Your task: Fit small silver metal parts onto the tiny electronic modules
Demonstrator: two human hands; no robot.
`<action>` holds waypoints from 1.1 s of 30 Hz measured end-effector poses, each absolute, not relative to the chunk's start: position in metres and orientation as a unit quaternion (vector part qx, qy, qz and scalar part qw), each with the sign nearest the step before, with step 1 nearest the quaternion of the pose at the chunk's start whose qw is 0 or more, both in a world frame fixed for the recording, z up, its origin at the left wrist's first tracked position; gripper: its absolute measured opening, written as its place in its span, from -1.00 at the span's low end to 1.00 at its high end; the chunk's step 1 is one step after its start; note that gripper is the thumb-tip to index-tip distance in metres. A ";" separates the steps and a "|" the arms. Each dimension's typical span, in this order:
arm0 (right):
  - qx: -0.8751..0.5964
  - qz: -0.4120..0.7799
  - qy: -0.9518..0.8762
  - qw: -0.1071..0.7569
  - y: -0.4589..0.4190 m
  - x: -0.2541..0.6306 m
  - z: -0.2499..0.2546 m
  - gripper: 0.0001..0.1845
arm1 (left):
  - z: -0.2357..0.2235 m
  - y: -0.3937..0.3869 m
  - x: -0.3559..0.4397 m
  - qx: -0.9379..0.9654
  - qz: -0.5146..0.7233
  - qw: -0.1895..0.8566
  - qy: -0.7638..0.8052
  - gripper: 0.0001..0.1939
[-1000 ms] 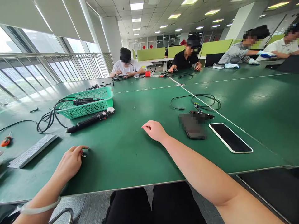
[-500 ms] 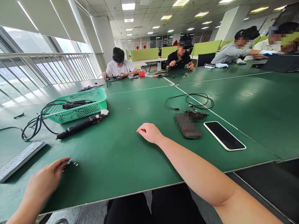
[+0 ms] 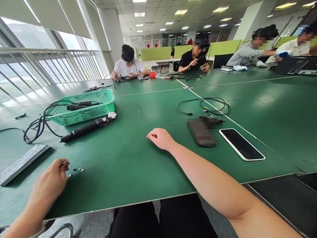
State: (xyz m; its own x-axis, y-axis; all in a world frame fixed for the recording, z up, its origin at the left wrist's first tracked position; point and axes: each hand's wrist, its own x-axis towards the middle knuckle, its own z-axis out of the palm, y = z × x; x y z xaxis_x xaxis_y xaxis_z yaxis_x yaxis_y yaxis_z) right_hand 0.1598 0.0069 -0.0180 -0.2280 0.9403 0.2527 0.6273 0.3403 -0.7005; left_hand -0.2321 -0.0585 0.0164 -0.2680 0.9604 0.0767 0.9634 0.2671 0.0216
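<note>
My left hand [image 3: 51,180] rests near the table's front left edge, its fingertips pinched on a tiny dark part. Two or three other small parts [image 3: 78,169] lie on the green table [image 3: 128,158] just right of those fingertips. My right hand [image 3: 160,138] lies loosely curled in the middle of the table, holding nothing, with the forearm stretched across the near edge. A black electric screwdriver [image 3: 86,127] lies beyond my left hand, its cable looping to the left.
A green plastic basket [image 3: 84,107] with a black cable stands behind the screwdriver. A white phone [image 3: 241,144], a dark case [image 3: 203,132] and a coiled cable [image 3: 205,106] lie to the right. A grey flat strip [image 3: 21,164] sits at the left. Several people work at the far side.
My left hand has drawn back toward the table's front edge and its fingers have closed on a tiny part. My right hand has stayed put.
</note>
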 end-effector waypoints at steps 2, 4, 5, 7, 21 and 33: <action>-0.527 0.237 -0.745 0.332 0.007 0.160 -0.018 -0.75 | 0.013 -0.057 -0.232 -0.607 -0.038 0.025 -0.793 -0.63; -0.529 0.238 -0.744 0.331 0.006 0.160 -0.018 -0.75 | 0.010 -0.056 -0.231 -0.612 -0.031 0.029 -0.790 -0.64; -0.528 0.237 -0.745 0.331 0.006 0.160 -0.018 -0.75 | 0.009 -0.056 -0.230 -0.615 -0.027 0.028 -0.788 -0.64; -0.528 0.235 -0.746 0.331 0.006 0.160 -0.018 -0.75 | 0.007 -0.057 -0.229 -0.614 -0.016 0.028 -0.789 -0.65; -0.528 0.232 -0.750 0.323 0.006 0.161 -0.018 -0.75 | -0.004 -0.052 -0.237 -0.651 0.010 0.027 -0.758 -0.64; -0.528 0.240 -0.749 0.319 0.005 0.161 -0.016 -0.76 | 0.005 -0.051 -0.240 -0.609 -0.122 0.019 -0.784 -0.74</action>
State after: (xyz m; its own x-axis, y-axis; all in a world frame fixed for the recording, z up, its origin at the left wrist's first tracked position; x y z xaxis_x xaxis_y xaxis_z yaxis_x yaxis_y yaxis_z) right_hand 0.1609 0.0052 -0.0160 -0.2374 0.9451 0.2246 0.6381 0.3260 -0.6976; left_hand -0.2397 -0.0515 0.0051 -0.2586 0.9494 0.1785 0.9587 0.2295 0.1680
